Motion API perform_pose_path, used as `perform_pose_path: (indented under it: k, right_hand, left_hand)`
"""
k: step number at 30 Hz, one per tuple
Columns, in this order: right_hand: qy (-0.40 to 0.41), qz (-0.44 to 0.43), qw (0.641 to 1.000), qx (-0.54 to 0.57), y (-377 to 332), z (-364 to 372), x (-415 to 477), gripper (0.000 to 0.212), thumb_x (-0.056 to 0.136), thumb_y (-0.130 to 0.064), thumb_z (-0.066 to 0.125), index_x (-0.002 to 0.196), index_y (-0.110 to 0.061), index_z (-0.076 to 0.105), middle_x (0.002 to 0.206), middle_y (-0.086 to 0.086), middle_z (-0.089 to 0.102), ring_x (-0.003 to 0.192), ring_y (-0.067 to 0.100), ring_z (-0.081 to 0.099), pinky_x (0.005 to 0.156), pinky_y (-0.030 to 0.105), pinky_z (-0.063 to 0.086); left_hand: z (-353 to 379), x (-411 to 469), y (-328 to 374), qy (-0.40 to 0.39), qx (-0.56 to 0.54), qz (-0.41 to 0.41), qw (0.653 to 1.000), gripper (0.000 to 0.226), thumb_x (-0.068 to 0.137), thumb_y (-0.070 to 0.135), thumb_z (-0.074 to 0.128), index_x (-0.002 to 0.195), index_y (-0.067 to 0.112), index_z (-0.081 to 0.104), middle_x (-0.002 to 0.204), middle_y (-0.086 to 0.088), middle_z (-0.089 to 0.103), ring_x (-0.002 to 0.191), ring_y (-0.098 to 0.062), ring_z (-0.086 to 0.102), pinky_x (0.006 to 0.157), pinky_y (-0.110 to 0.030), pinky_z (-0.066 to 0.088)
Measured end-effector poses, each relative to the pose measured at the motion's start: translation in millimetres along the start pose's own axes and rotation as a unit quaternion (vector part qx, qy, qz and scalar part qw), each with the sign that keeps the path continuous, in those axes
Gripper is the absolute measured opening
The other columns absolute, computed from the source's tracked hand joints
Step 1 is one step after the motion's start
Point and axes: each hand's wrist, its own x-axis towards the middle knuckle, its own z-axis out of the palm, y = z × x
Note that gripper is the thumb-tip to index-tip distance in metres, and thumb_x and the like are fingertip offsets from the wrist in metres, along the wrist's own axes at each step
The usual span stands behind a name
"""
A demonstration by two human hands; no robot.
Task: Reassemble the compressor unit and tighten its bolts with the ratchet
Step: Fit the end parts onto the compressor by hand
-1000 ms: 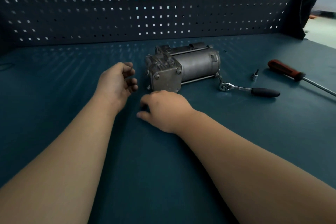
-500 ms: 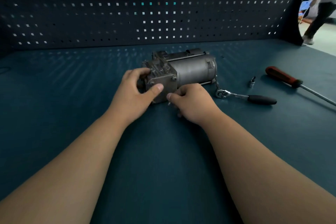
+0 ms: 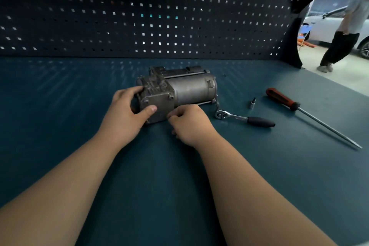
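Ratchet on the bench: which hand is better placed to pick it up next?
Right, probably. The ratchet lies just to the right of the right hand, while the left hand is on the far side, gripping the end of the compressor and steadying it.

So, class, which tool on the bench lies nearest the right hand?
The black-handled ratchet, beside the compressor; socket and red screwdriver lie farther right.

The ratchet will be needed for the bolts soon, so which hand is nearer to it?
Right. The right hand is at the compressor unit's front lower corner, just left of the ratchet; the left hand grips the unit's end block, farther left.
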Motion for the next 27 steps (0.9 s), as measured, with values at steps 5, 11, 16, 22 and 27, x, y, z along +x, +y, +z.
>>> perform_pose_path:
  k: [5,11,16,22,27]
  right_hand:
    - [0.007,-0.022,0.999,-0.028,4.8,-2.5,2.9,0.013,0.089,-0.016,0.056,0.085,-0.024,0.066,0.079,0.001,0.065,0.091,0.027,0.067,0.086,0.036,0.054]
    - [0.042,-0.052,0.988,-0.14,14.3,-17.5,10.1,0.017,0.087,-0.016,0.059,0.095,-0.02,0.073,0.099,0.002,0.072,0.094,0.022,0.064,0.079,0.025,0.049]
    - [0.025,-0.059,0.985,-0.162,19.5,-19.0,12.8,0.014,0.087,-0.018,0.062,0.092,-0.025,0.073,0.1,-0.003,0.071,0.098,0.018,0.062,0.086,0.029,0.05]
    - [0.027,-0.09,0.989,-0.116,16.3,-6.7,14.8,0.012,0.088,-0.019,0.064,0.089,-0.028,0.072,0.099,-0.005,0.071,0.1,0.019,0.061,0.093,0.036,0.047]
    - [0.06,-0.104,0.986,-0.113,15.3,-3.8,14.1,0.013,0.089,-0.019,0.063,0.094,-0.024,0.073,0.097,-0.004,0.07,0.097,0.019,0.061,0.089,0.035,0.048]
  left_hand:
    - [-0.3,-1.3,0.3,-0.011,0.007,0.004,1.0,0.061,0.084,0.041,0.068,0.138,0.032,0.042,0.14,0.006,0.035,0.111,0.002,0.033,0.093,-0.021,0.029]
    - [-4.5,-3.7,1.1,-0.028,-0.001,0.008,1.0,0.062,0.085,0.038,0.067,0.14,0.029,0.041,0.139,0.006,0.036,0.112,0.002,0.035,0.094,-0.018,0.029]
    - [-4.3,-4.1,1.2,-0.028,0.002,0.002,1.0,0.062,0.086,0.038,0.067,0.141,0.029,0.04,0.14,0.007,0.034,0.111,0.003,0.033,0.094,-0.017,0.027]
    - [-3.9,-4.7,3.0,-0.025,0.007,0.003,1.0,0.062,0.086,0.037,0.067,0.141,0.028,0.04,0.139,0.007,0.035,0.11,0.003,0.034,0.093,-0.017,0.029]
    - [-3.6,-4.9,3.3,-0.029,0.005,0.001,1.0,0.062,0.087,0.037,0.066,0.142,0.029,0.038,0.14,0.007,0.033,0.111,0.002,0.034,0.093,-0.018,0.029]
